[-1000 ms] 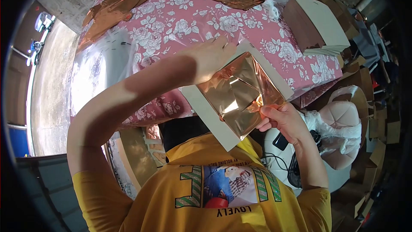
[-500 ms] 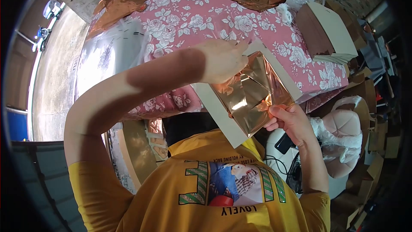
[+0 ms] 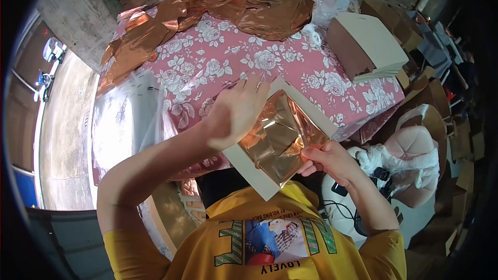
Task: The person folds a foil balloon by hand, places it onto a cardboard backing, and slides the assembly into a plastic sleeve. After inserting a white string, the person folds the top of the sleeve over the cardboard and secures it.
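Note:
A copper-coloured foil sheet (image 3: pixel 277 124), creased and shiny, lies over a pale rectangular board (image 3: pixel 308 109) held tilted at the table's front edge, close to my body. My right hand (image 3: pixel 328 161) pinches the foil's lower right side between thumb and fingers. At the board's upper left edge rests my left hand (image 3: pixel 239 108), its fingers stretched out and pointing away from me; a ring shows on one finger. The board's margins stick out beyond the foil on several sides.
The table has a pink floral cloth (image 3: pixel 207 67). Crumpled copper foil (image 3: pixel 270 8) lies along its back. A stack of pale boards (image 3: pixel 368 46) stands at the back right, beside white string (image 3: pixel 312 35). Clear plastic (image 3: pixel 129 109) covers the left end. A padded seat (image 3: pixel 412 150) stands at right.
The view has tilted up, showing more of the table's back. My left hand has moved down along the board's left side. My right hand keeps its pinch on the foil.

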{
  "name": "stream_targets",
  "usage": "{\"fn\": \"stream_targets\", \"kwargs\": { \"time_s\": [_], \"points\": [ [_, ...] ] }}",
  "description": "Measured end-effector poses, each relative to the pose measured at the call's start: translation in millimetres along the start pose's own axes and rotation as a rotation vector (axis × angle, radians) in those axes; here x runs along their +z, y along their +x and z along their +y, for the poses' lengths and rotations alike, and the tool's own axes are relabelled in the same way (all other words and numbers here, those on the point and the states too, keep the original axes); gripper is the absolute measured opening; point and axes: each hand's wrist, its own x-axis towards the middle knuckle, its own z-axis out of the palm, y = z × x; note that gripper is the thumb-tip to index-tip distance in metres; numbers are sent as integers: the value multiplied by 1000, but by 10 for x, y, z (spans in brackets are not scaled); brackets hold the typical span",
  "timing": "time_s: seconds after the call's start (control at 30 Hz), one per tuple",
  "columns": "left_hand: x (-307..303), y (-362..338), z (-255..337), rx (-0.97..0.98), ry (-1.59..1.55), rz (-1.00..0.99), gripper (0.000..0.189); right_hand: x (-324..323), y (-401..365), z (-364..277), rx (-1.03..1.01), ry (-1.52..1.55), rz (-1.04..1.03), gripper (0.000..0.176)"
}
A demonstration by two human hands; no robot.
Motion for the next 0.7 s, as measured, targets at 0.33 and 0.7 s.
{"fn": "stream_targets", "kwargs": {
  "time_s": [0.33,0.7],
  "points": [
    [-61,-179,371,52,57,-108,31,180,-65,84,-14,86,-32,27],
    [38,-54,-513,-97,-352,-132,57,52,-282,315,0,84,15,24]
  ]
}}
